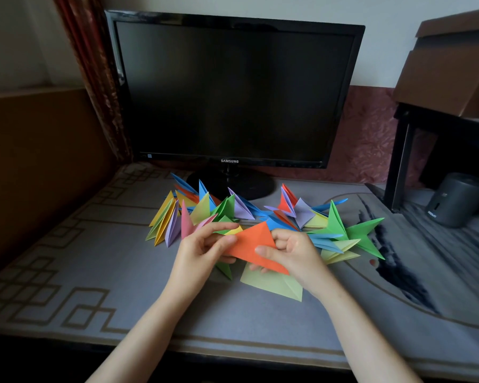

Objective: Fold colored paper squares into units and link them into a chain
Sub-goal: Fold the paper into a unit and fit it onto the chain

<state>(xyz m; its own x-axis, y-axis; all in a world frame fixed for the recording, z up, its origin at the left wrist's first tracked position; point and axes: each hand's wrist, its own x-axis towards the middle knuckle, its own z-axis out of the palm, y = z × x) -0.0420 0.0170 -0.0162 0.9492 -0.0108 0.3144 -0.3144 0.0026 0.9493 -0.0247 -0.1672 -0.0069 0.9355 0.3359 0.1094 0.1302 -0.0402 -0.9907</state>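
Orange unit: The orange unit [249,244] is being held just above the table cover [94,272], between both hands near the middle of the view. It is showing as a folded triangular shape, with its long point aiming toward 4 o'clock.
Left hand: The left hand [202,252] is pinching the unit's 9 o'clock corner, thumb on top and the other fingers curled beneath. A yellow tip is peeking out beside its fingertips; whether it is also being held cannot be told.
Right hand: The right hand [293,252] is gripping the 3 o'clock side, its thumb pressing flat on the orange face and its fingers curled behind the paper.
Why this hold: Pinching opposite sides is probably keeping the folds shut and the paper taut, so a crease or flap can be worked.
Chain: The chain [260,214] of many-coloured units is lying in an arc from 10 o'clock to 2 o'clock of the hands, just behind them, likely so its ends are within reach for linking.
Light green piece: The light green piece [274,284] is lying flat at 6 o'clock of the orange unit, partly under the right hand, seemingly waiting its turn.
Surroundings: A dark monitor [233,92] is standing at 12 o'clock and a cardboard box [454,64] is sitting at 2 o'clock.
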